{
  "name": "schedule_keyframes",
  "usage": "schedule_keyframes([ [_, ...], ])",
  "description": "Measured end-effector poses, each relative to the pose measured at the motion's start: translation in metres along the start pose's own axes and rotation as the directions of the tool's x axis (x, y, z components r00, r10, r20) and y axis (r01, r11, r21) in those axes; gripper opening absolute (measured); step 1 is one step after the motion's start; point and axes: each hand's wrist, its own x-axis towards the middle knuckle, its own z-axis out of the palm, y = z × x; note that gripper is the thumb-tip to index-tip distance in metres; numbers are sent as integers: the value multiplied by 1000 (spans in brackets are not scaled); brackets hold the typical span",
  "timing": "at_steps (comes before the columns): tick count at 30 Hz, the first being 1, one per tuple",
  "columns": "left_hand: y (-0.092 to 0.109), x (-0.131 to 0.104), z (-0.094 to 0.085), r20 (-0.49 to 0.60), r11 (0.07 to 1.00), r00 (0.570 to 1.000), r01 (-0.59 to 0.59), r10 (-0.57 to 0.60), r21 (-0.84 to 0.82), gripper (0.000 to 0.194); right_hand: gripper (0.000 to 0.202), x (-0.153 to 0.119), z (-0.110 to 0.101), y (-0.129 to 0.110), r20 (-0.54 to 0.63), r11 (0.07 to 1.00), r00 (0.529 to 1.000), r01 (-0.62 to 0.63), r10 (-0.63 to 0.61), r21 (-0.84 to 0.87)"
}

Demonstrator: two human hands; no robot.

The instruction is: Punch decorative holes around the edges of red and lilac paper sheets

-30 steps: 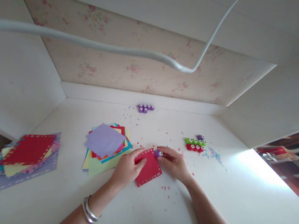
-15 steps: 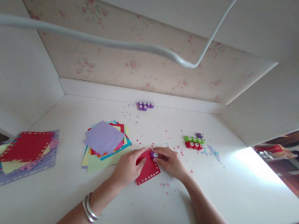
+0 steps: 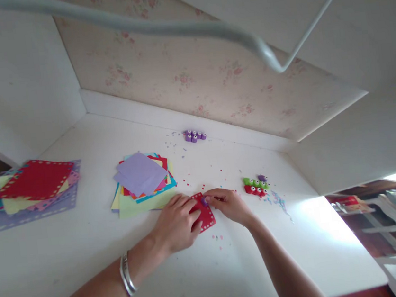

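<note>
A red paper square with punched holes along its edges lies on the white table. My left hand rests over its left part, fingers spread and pressing it down. At the paper's upper right edge is a small purple punch, with the fingers of my right hand closed on it and the thumb over its top. Beyond my left hand is a stack of coloured paper squares.
Punched sheets lie at the far left. Purple punches sit near the back wall. Green and red punches and one purple punch stand at the right, beside scattered confetti. A pale cable crosses above.
My left hand has slid right and spread over more of the red paper. My right thumb has moved onto the top of the purple punch. The view has shifted slightly.
</note>
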Motion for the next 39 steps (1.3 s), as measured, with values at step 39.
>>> schedule_keyframes([
  [39,6,-4,3,63,999,998,32,-31,-13,16,18,22,-3,3,71,979,977,-201,203,-29],
])
